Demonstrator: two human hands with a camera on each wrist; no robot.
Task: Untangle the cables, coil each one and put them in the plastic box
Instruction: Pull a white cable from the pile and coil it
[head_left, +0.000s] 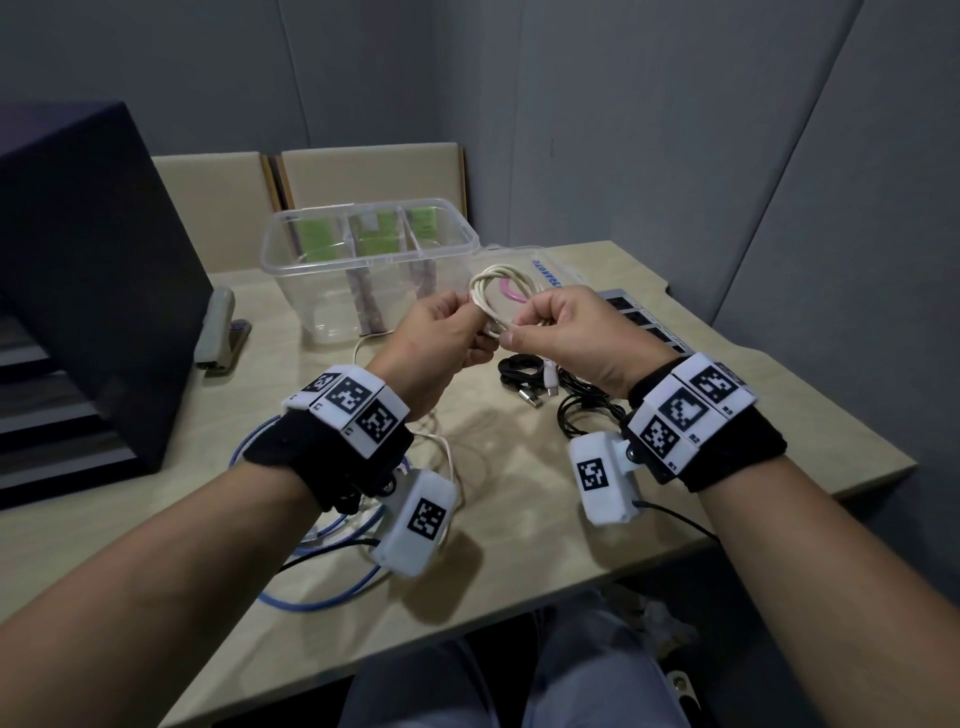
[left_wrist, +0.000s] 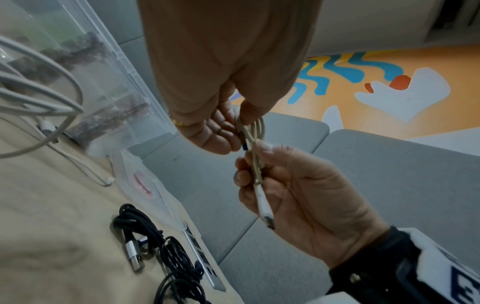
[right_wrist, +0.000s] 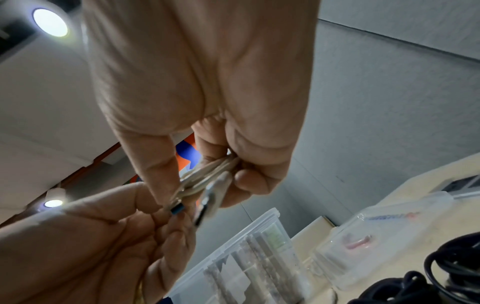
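Over the pale desk (head_left: 519, 509), both hands (head_left: 498, 332) pinch the cream cable coil (head_left: 498, 291); a loosened grip could let its loops spring apart.

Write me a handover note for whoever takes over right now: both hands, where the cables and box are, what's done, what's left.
Left hand and right hand both grip the white cable, coiled in loops, held above the table.
Plastic box stands open behind the hands; no cable shows in it yet.
Black cables lie bunched on the table under the right hand; a blue cable and another white one lie loose near the left wrist.
Left: box the white coil, then untangle, coil and box the rest.
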